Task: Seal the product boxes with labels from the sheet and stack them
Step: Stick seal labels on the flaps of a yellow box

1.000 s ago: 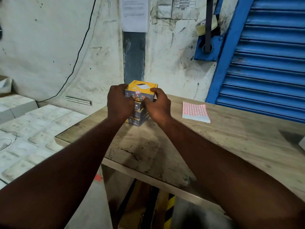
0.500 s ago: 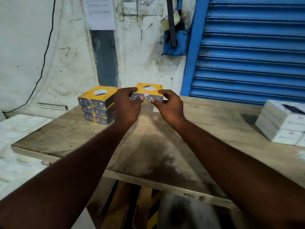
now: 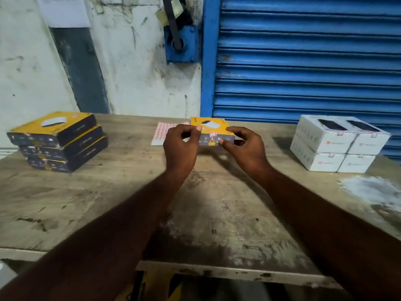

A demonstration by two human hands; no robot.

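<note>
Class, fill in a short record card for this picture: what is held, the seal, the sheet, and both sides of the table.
held: yellow box, gripped by left hand and right hand
seal: one red-edged label on its near side
behind left hand: label sheet, flat on the table
table left: stack of three yellow boxes
table right: white boxes, two high

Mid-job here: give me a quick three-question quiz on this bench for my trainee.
1. True or false: the stack of yellow-and-black cardboard boxes on the wooden table counts three.
2. The red-and-white label sheet lies: A) just beyond the left hand; B) on top of the stack; C) on the floor.
3. Fill in: the held yellow box is gripped by ___ hands.
Key: 1 true; 2 A; 3 two.
</note>
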